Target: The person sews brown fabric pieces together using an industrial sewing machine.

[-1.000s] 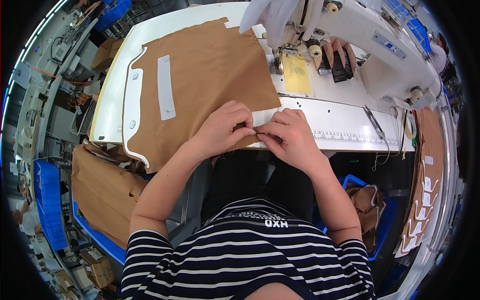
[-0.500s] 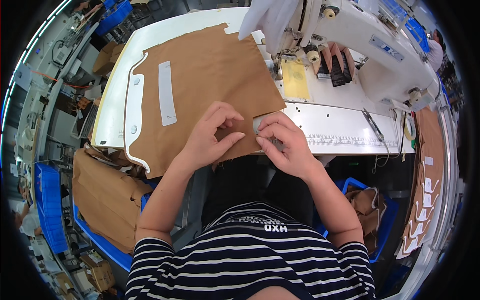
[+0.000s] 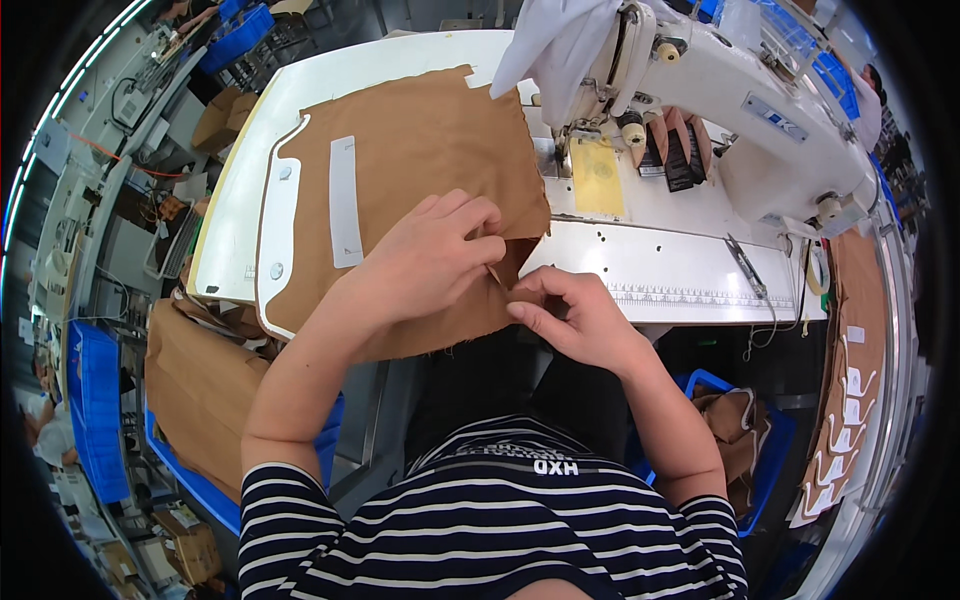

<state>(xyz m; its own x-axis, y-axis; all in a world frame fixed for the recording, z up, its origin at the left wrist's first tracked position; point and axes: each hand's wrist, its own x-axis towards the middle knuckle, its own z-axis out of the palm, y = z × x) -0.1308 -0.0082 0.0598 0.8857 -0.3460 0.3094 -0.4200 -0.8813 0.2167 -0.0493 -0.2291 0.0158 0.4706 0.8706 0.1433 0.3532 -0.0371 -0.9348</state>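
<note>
Brown cloth (image 3: 430, 140) on the white table (image 3: 650, 258), frayed near edge hanging over the front, and that overhang could drag it askew if a grip slips! Right hand (image 3: 580, 315) pinching the edge; left hand (image 3: 425, 258) curled at a raised fold, can't tell whether it's gripping. Too hard a tug might fray more threads. Sewing machine (image 3: 700, 70) just beside: a sideways shift could snag.

I make out matt brown cloth (image 3: 425, 140) from here, its lower edge rough and frayed, on a smooth white bench (image 3: 650, 258). The sewing machine (image 3: 712, 88) looks like glossy painted metal, the snips (image 3: 745, 266) dull metal, the blue crate (image 3: 328, 442) plastic.
</note>
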